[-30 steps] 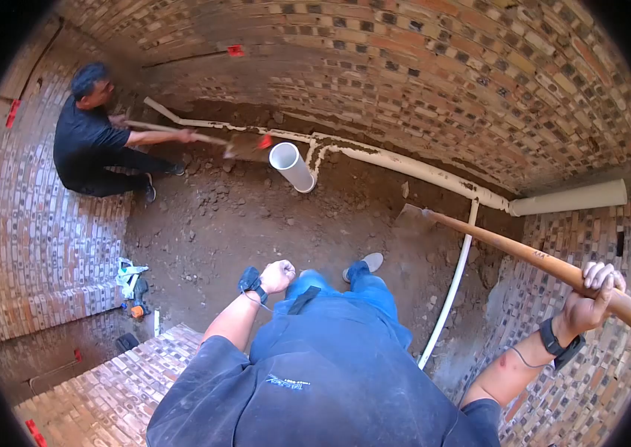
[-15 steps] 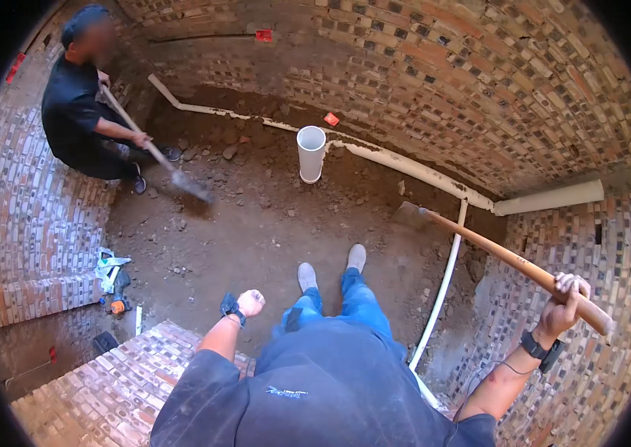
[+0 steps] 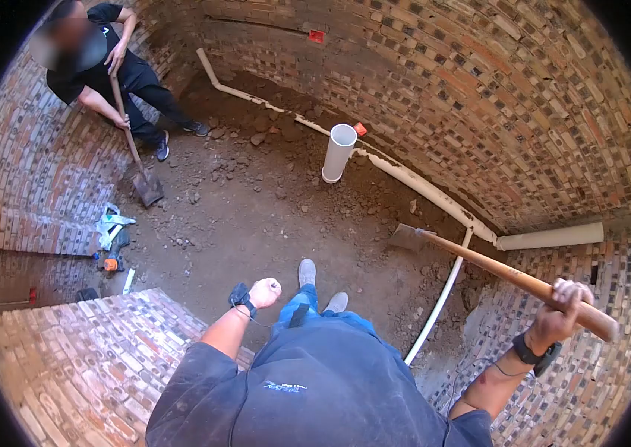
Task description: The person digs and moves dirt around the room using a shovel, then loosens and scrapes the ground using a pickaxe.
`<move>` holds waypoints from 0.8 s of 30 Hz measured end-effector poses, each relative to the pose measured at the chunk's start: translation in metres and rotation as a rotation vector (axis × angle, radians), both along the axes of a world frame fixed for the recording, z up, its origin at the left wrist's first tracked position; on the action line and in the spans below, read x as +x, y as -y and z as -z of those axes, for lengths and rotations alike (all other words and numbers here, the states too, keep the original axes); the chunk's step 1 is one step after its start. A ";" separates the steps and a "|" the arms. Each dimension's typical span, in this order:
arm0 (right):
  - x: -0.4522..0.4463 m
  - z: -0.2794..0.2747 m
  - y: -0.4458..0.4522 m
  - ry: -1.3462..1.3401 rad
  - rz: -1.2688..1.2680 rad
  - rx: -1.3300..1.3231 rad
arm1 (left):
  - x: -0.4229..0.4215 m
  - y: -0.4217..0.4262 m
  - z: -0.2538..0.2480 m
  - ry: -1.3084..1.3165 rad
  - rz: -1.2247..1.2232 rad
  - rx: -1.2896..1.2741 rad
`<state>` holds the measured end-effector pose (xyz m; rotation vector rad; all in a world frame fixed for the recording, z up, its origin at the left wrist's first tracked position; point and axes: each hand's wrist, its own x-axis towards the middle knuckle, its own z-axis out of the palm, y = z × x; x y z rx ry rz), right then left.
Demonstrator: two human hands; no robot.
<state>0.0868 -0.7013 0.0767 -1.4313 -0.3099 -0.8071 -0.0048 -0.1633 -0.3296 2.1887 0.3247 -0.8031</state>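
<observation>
My right hand (image 3: 560, 313) is wrapped round the thick upper end of the wooden handle of a hoe (image 3: 490, 267). The handle slants down to the left, and its flat metal blade (image 3: 409, 237) is at the soil beside the pipes. My left hand (image 3: 264, 293) is curled into a fist in front of my body, with nothing seen in it. Both wrists wear dark straps with small devices. The dirt floor (image 3: 256, 231) lies around my shoes, loose with clods towards the wall.
An upright white pipe (image 3: 340, 153) stands near the far brick wall. A thick white pipe (image 3: 423, 186) runs along that wall, and a thinner pipe (image 3: 442, 298) branches towards me. At upper left a co-worker (image 3: 106, 74) holds a shovel (image 3: 147, 188). A plastic bag (image 3: 112, 223) lies at left.
The co-worker's shovel has moved back towards their feet, and they now face more this way. My view has shifted, and one foot has stepped back. My right hand keeps its hold on the hoe.
</observation>
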 end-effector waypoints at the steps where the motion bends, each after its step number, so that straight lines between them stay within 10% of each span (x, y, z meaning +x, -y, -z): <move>1: -0.006 -0.013 -0.002 0.027 -0.015 0.024 | -0.006 0.002 -0.003 0.030 -0.071 -0.031; 24: -0.030 0.035 -0.024 -0.091 0.001 0.093 | -0.041 -0.042 -0.007 -0.070 -0.042 0.054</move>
